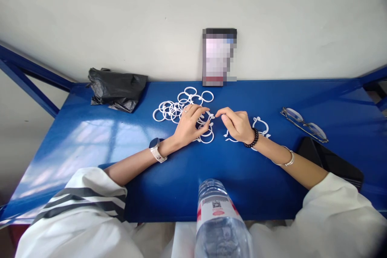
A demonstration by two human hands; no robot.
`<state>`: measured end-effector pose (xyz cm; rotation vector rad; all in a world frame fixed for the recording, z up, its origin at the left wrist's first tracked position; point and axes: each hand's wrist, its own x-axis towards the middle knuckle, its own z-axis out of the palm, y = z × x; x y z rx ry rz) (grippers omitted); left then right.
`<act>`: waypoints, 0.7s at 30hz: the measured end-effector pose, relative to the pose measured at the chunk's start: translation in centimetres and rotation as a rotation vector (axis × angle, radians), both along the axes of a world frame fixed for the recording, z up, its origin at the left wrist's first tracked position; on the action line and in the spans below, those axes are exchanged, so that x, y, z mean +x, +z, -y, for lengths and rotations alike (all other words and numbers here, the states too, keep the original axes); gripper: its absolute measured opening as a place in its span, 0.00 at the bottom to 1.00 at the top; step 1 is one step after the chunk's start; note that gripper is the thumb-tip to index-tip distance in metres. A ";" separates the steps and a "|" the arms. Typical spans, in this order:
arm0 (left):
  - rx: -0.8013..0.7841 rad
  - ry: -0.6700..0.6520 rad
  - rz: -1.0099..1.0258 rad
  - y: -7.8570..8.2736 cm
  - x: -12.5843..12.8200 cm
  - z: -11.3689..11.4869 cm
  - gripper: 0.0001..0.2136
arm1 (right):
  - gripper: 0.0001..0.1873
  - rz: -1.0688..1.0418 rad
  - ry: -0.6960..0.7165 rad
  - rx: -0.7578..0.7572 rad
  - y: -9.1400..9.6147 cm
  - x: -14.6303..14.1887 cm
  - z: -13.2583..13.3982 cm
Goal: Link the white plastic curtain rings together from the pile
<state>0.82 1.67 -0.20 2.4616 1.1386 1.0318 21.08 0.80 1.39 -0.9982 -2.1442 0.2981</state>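
Note:
Several white plastic rings (159, 115) with small clasps lie in a loose, overlapping pile on the blue table, some of them partly under my left hand (191, 124). Its thumb and fingers curve around a white ring (211, 116) at the pile's right side, though the exact grip is partly hidden. Just right of that ring is my right hand (237, 124), index finger stretched toward the clasp and the other fingers curled, with nothing visible in it. More white rings, opened at their clasps (260, 125), lie beside and beneath my right hand and wrist.
A phone (216, 58) leans against the wall behind the pile. Left of it lies a black plastic bag (117, 88). Eyeglasses (304, 124) and a dark flat device (332, 163) rest at the right. A clear bottle (219, 213) stands in front of my body at the table (169, 193) edge.

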 end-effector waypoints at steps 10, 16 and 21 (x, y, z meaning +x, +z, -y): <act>-0.005 0.034 -0.006 0.0 0.1 0.1 0.10 | 0.16 0.198 0.008 0.107 -0.6 0.1 -0.1; 0.002 0.020 0.000 0.1 0.1 0.1 0.10 | 0.12 0.107 -0.037 0.099 -0.4 -0.3 -0.3; -0.003 0.002 -0.003 0.0 0.1 0.1 0.10 | 0.07 0.088 0.004 0.073 -0.1 -0.4 -0.5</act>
